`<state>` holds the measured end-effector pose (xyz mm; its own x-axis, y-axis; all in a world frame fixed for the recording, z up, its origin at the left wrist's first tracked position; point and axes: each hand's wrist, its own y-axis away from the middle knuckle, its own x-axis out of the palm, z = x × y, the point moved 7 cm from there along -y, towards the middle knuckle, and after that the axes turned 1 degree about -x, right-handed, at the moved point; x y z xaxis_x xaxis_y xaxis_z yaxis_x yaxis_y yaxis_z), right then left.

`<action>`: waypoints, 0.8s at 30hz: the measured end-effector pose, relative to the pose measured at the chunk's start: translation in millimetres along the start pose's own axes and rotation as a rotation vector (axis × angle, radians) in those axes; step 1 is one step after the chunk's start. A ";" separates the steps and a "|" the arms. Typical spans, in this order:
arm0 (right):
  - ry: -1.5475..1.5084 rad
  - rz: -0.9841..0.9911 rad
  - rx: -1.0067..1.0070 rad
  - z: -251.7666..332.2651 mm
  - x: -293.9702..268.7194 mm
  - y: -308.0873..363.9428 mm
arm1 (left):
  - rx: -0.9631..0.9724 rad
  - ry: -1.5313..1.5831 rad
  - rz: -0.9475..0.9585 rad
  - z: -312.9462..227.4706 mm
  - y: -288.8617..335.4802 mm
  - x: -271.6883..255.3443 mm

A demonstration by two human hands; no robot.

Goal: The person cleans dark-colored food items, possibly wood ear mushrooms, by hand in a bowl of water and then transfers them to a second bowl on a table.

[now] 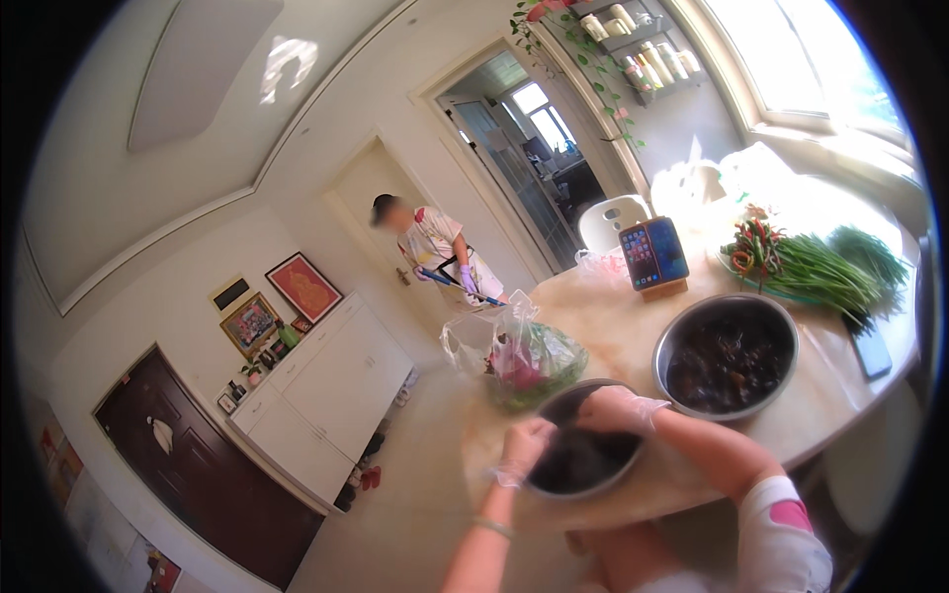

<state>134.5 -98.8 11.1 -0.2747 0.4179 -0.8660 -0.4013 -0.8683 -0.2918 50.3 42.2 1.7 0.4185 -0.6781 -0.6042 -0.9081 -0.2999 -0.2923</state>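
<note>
My left hand [528,445], in a thin clear plastic glove, is at the left rim of a metal bowl [583,492] with dark contents. Its fingers are drawn together in a pinch. My right hand [607,408], gloved the same way, reaches over the far side of that bowl with curled fingers pointing inward. Whatever lies between the fingers of either hand is too small and blurred to name. To the right stands a second, larger metal bowl [664,374] holding dark, wet, leafy-looking pieces [732,358].
Beyond my hands sits a clear plastic bag [514,346] of vegetables. A tablet [653,255] leans on a stand on the table [621,341]. Long green vegetables [825,269], red peppers [759,240] and a phone [871,351] lie right. Another person [435,237] holds a long blue pole.
</note>
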 end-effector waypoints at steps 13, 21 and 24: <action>-0.004 0.018 0.019 1.5 3.0 1.6 | 0.032 -0.193 -0.015 -10.7 10.2 1.0; -0.035 -0.024 0.044 -3.2 -4.4 1.6 | -0.005 -0.129 -0.001 -12.6 4.1 2.6; -0.046 -0.027 0.025 -2.0 -5.1 0.3 | -0.058 -0.064 -0.021 -11.4 5.7 -1.4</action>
<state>137.6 -101.8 14.6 -0.3027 0.4532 -0.8384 -0.4309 -0.8497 -0.3037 44.3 33.7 9.4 0.4362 -0.6277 -0.6447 -0.8976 -0.3537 -0.2630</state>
